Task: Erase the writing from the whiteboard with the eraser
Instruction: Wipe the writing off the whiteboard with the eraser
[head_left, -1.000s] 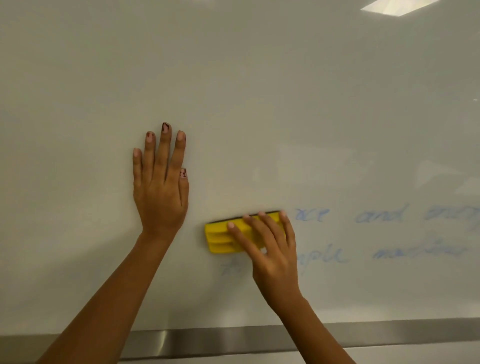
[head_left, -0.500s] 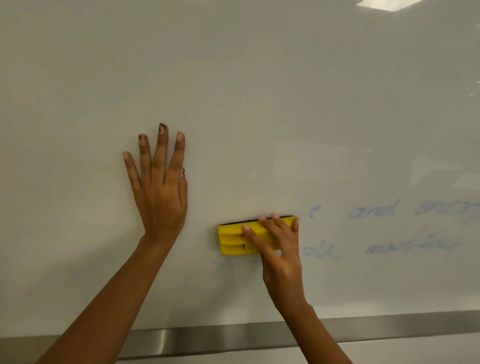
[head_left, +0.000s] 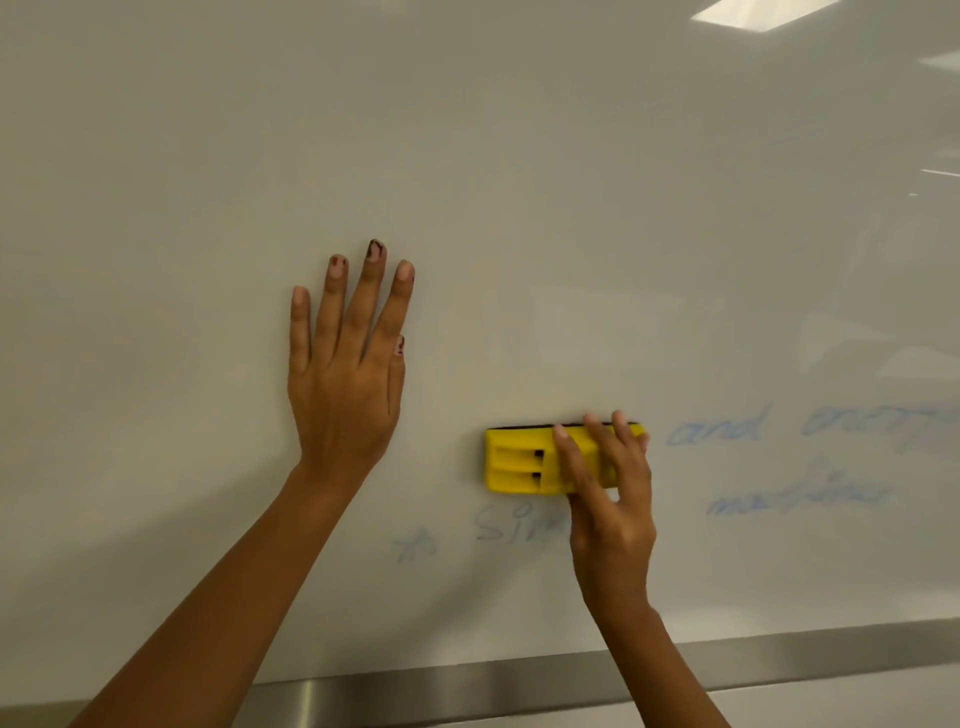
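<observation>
Head view, the only one, showed the left hand (head_left: 345, 387) laid flat on the whiteboard (head_left: 519, 182), its fingers (head_left: 363, 296) spread wide and straight, holding nothing, palm and fingertips pressed to the bare white surface. To its right, well apart from it, the right hand (head_left: 610, 512) gripped the yellow eraser (head_left: 524, 462): its fingers (head_left: 597, 452) curled over the right half of the block from below, tips reaching the dark felt strip along the top edge. The eraser lay lengthwise and level against the board, its left half uncovered. Faint blue writing (head_left: 795, 501) stood just to the right of the eraser in two lines, and more blue writing sat below and to the left of it, partly hidden behind the right hand. Above and left of both hands the board was wide open and unmarked. Below the wrists ran the metal bottom rail (head_left: 467, 686) of the board, close under the lower line of writing.
</observation>
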